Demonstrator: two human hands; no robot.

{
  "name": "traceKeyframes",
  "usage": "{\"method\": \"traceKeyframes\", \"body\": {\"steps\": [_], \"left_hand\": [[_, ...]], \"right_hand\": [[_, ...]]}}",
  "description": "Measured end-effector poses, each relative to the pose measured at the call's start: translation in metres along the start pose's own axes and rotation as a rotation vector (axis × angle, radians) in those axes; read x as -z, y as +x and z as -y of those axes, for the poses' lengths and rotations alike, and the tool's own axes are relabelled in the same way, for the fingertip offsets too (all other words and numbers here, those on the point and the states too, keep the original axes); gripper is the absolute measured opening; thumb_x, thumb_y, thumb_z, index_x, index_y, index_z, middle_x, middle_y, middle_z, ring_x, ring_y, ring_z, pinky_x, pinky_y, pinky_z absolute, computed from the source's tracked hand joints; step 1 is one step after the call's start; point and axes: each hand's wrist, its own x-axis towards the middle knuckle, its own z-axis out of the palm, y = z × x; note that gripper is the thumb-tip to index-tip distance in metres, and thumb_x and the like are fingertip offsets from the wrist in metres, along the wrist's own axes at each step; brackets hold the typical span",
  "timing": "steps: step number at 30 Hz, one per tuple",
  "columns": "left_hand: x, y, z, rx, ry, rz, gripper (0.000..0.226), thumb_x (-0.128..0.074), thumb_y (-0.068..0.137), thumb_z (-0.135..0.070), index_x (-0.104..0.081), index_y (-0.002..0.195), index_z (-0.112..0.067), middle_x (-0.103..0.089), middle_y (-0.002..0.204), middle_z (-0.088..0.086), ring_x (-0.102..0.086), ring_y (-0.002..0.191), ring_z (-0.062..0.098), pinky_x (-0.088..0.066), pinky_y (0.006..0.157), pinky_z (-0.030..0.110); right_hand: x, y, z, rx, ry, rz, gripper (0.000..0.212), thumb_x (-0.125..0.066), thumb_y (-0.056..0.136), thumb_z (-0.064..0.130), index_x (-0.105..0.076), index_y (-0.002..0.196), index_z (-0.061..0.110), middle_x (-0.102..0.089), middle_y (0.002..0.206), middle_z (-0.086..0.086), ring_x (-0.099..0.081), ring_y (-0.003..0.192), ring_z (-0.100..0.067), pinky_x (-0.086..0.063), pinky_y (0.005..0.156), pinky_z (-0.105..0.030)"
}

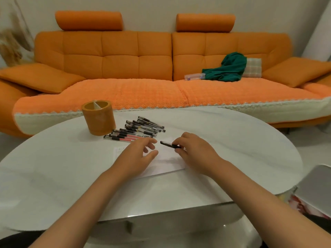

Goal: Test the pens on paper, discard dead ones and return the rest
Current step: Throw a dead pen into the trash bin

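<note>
The right hand (194, 152) pinches a black pen (168, 144) in its fingers (180, 140) just over the paper (170, 164), likely to try it, while the left hand (137, 157), fingers loose and holding nothing, seems to steady the paper; other pens (138, 130) lie by the cup (98, 117).

Pens (138, 130) lie between holder (98, 119) and paper (166, 161) on table (241, 149).

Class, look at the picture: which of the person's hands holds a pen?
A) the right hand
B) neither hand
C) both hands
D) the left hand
A: the right hand pinches a black pen; the left hand is open and holds nothing.
</note>
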Motion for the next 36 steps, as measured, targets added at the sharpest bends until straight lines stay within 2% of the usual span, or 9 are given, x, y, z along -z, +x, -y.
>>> {"method": "traceKeyframes", "body": {"steps": [4,9,15,20,22,25,30,32,36], "left_hand": [[-0.036,0.015,-0.054,-0.129,-0.024,0.059,0.031,-0.055,0.098,-0.045,-0.056,0.129,-0.036,-0.059,0.115,-0.021,-0.055,0.103,-0.001,-0.047,0.088,0.024],[-0.103,0.04,-0.134,-0.259,-0.026,0.175,0.032,-0.053,0.099,-0.045,-0.059,0.128,-0.033,-0.058,0.123,-0.015,-0.054,0.107,0.003,-0.043,0.092,0.022],[-0.177,0.054,-0.212,-0.383,0.041,0.26,0.036,-0.051,0.1,-0.047,-0.059,0.131,-0.031,-0.052,0.138,-0.005,-0.044,0.128,0.016,-0.038,0.109,0.035],[-0.223,0.057,-0.24,-0.431,0.173,0.26,0.043,-0.046,0.1,-0.048,-0.052,0.139,-0.03,-0.045,0.147,-0.004,-0.036,0.134,0.021,-0.03,0.109,0.039],[-0.233,0.058,-0.241,-0.436,0.22,0.235,0.044,-0.044,0.1,-0.048,-0.051,0.141,-0.031,-0.043,0.147,-0.004,-0.035,0.134,0.021,-0.028,0.108,0.038],[-0.239,0.06,-0.239,-0.436,0.216,0.215,0.044,-0.044,0.1,-0.048,-0.05,0.141,-0.032,-0.043,0.146,-0.005,-0.034,0.134,0.02,-0.027,0.109,0.038],[-0.24,0.061,-0.236,-0.439,0.201,0.214,0.043,-0.044,0.1,-0.049,-0.051,0.14,-0.033,-0.044,0.145,-0.007,-0.033,0.134,0.018,-0.027,0.111,0.037],[-0.24,0.061,-0.236,-0.437,0.204,0.205,0.043,-0.044,0.1,-0.049,-0.051,0.14,-0.033,-0.044,0.145,-0.007,-0.034,0.134,0.018,-0.027,0.11,0.037],[-0.24,0.06,-0.239,-0.424,0.201,0.203,0.043,-0.045,0.1,-0.048,-0.052,0.139,-0.033,-0.044,0.145,-0.007,-0.034,0.134,0.017,-0.027,0.111,0.037]], "right_hand": [[0.037,-0.036,-0.044,-0.146,0.006,-0.082,0.026,-0.052,0.102,0.029,-0.063,0.125,0.026,-0.06,0.109,0.004,-0.056,0.098,-0.018,-0.048,0.082,-0.036],[0.078,-0.091,-0.108,-0.344,0.115,-0.306,0.023,-0.057,0.1,0.026,-0.062,0.122,0.022,-0.057,0.101,0.008,-0.051,0.078,-0.004,-0.04,0.075,-0.024],[0.106,-0.164,-0.179,-0.68,0.201,-0.482,0.005,-0.06,0.096,0.025,-0.062,0.101,0.024,-0.062,0.086,0.004,-0.056,0.075,-0.013,-0.04,0.063,-0.031],[0.081,-0.22,-0.232,-0.897,0.209,-0.415,0.01,-0.06,0.095,0.023,-0.063,0.1,0.016,-0.064,0.079,0.001,-0.059,0.072,-0.014,-0.05,0.066,-0.034],[0.067,-0.236,-0.247,-0.966,0.206,-0.33,0.006,-0.057,0.096,0.021,-0.06,0.093,0.017,-0.062,0.075,0.0,-0.058,0.067,-0.015,-0.047,0.06,-0.033],[0.041,-0.254,-0.264,-1.058,0.178,-0.192,0.018,-0.057,0.095,0.02,-0.06,0.078,0.015,-0.063,0.069,-0.004,-0.06,0.064,-0.02,-0.041,0.052,-0.031],[0.014,-0.265,-0.276,-1.114,0.165,-0.014,0.029,-0.055,0.098,0.031,-0.067,0.093,0.006,-0.069,0.089,-0.012,-0.065,0.084,-0.029,-0.054,0.074,-0.037],[0.016,-0.262,-0.273,-1.096,0.169,-0.047,0.03,-0.052,0.098,0.031,-0.067,0.092,0.006,-0.07,0.088,-0.011,-0.065,0.082,-0.03,-0.056,0.076,-0.039],[0.042,-0.244,-0.259,-1.008,0.158,-0.222,0.023,-0.046,0.1,0.03,-0.062,0.091,0.015,-0.066,0.078,-0.004,-0.064,0.072,-0.024,-0.05,0.063,-0.034]]}}
